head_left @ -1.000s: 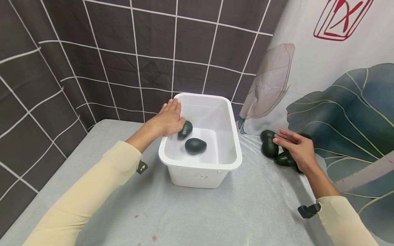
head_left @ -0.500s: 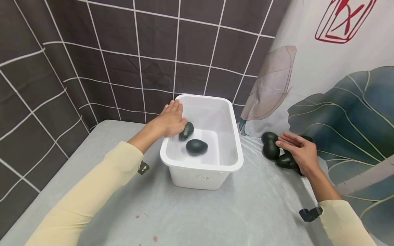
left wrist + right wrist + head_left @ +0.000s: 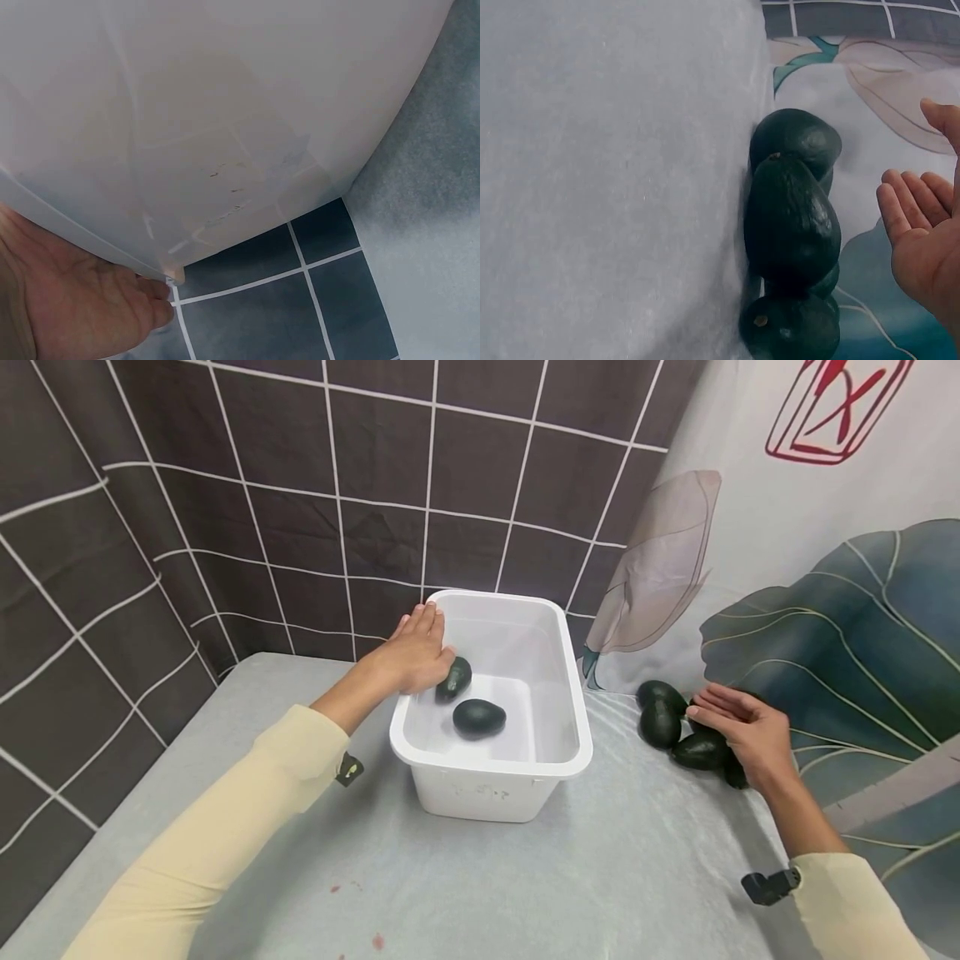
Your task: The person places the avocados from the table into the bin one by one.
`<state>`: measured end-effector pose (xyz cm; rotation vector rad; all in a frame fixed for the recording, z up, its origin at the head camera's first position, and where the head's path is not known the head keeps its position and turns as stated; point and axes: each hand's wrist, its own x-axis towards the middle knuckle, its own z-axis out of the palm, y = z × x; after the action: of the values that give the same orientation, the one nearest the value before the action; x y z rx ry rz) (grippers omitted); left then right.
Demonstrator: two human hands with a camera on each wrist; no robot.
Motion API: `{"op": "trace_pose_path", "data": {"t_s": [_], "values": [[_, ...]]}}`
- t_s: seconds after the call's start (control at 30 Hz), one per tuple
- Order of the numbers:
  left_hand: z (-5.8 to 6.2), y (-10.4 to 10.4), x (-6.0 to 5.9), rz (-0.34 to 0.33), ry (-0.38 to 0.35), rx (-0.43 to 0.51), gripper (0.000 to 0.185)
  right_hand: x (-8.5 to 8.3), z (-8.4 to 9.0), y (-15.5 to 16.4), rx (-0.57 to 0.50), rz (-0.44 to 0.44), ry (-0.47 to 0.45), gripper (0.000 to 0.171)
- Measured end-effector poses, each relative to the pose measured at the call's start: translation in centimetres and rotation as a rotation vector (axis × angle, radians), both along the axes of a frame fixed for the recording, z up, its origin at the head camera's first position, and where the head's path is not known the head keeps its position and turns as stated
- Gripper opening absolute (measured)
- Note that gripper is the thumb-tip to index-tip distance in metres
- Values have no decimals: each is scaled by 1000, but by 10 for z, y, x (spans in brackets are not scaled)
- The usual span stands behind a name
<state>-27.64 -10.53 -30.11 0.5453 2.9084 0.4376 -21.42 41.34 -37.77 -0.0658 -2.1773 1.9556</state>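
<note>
My left hand (image 3: 416, 652) rests on the left rim of a white plastic tub (image 3: 476, 793), fingers straight. The left wrist view has that hand (image 3: 82, 300) beside the tub's outer wall (image 3: 225, 135). Inside the tub lie two dark green avocados, one by the left wall (image 3: 453, 680) and one nearer the front (image 3: 478, 718). Several more avocados (image 3: 660, 724) are bunched at the right, against the curtain. Above this bunch hovers my right hand (image 3: 746, 727), partly covering it. In the right wrist view, this empty hand (image 3: 930, 232) has relaxed fingers, apart from the nearest avocado (image 3: 793, 221).
A grey cloth-covered table (image 3: 570, 885) lies under everything. Dark tile-patterned cloth (image 3: 277, 527) hangs behind and to the left. At the right hangs a white curtain with a leaf print (image 3: 825, 610).
My right hand has shifted slightly to the right over the avocado bunch, uncovering more of it. My left hand stays on the tub's rim.
</note>
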Motion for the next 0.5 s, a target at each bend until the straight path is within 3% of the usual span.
{"op": "trace_pose_path", "data": {"t_s": [0.5], "values": [[-1,-2,0,1,-3,-5,81,10,-1,17,-33,-55,-20,43]]}}
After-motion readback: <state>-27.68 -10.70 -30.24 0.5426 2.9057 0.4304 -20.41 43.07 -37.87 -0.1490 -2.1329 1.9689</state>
